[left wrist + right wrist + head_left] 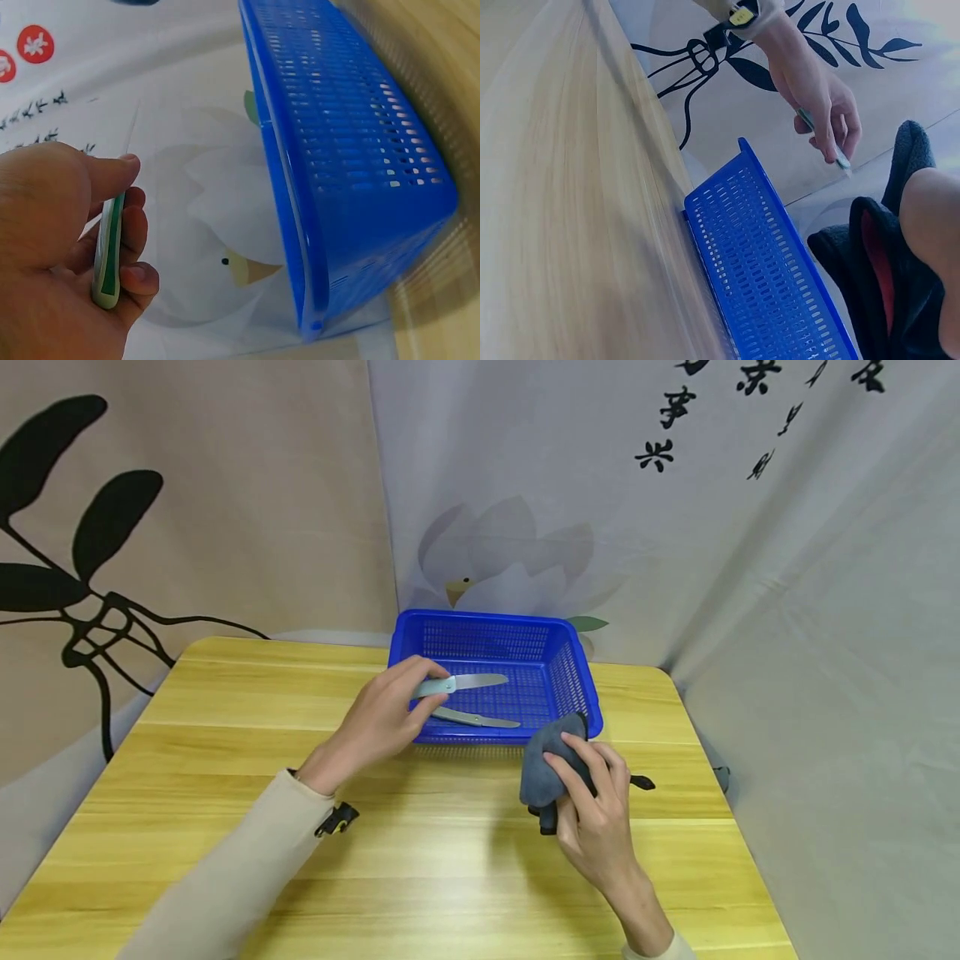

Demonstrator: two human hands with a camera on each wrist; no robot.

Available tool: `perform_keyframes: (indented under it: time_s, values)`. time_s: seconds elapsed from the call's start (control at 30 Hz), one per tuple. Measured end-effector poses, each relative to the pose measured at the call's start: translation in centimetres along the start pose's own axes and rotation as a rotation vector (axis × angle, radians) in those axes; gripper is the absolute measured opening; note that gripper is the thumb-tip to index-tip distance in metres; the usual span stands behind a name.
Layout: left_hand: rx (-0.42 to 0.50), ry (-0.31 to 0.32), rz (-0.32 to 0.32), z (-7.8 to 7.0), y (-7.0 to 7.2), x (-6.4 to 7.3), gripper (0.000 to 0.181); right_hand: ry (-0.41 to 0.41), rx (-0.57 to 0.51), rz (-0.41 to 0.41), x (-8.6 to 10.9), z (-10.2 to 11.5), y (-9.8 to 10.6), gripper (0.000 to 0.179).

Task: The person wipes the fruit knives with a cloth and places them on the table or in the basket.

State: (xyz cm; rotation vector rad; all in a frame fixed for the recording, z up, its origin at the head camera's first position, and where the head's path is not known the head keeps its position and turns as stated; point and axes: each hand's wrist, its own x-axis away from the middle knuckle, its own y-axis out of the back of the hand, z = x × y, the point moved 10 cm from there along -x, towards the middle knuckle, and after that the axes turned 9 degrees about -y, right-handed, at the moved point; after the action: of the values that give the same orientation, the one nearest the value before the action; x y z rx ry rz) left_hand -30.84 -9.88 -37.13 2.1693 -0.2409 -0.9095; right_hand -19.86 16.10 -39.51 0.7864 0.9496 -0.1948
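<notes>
My left hand (381, 708) grips a knife by its pale green handle (432, 687), with the silver blade (481, 681) pointing right over the blue basket (487, 617). In the left wrist view the handle (109, 255) lies between thumb and curled fingers, beside the basket's wall. A second knife (478, 719) appears in the basket near its front side, its handle end hidden by the left hand. At the basket's front right corner, my right hand (603, 818) holds a bunched dark grey cloth (542, 770). The right wrist view shows the cloth's folds (840, 262) and a reddish inner part.
The basket stands at the back of a yellow wood-grain table (435, 868). Behind it hangs a pale curtain (510, 468) with printed leaves, a flower and black characters. More curtain hangs along the right side.
</notes>
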Motion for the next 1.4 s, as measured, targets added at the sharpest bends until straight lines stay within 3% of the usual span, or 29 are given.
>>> perform_keyframes:
  time_s: [0.53,0.8,1.07,1.4]
  values:
    - [-0.043,0.009,0.127,2.4,-2.8,-4.0,0.019,-0.013,-0.014,0.018,0.7,-0.4,0.0,0.048]
    - [-0.041,0.027,0.126,2.9,-3.5,-5.2,0.044,-0.020,-0.013,0.027,0.8,-0.7,0.0,0.049]
    - [-0.066,0.023,0.132,2.9,-3.3,-4.5,0.058,-0.038,0.007,0.025,0.9,-1.7,0.4,0.049]
    - [-0.133,-0.032,0.092,2.3,-2.0,-1.9,0.064,-0.098,0.059,0.031,1.5,-4.3,2.0,0.047]
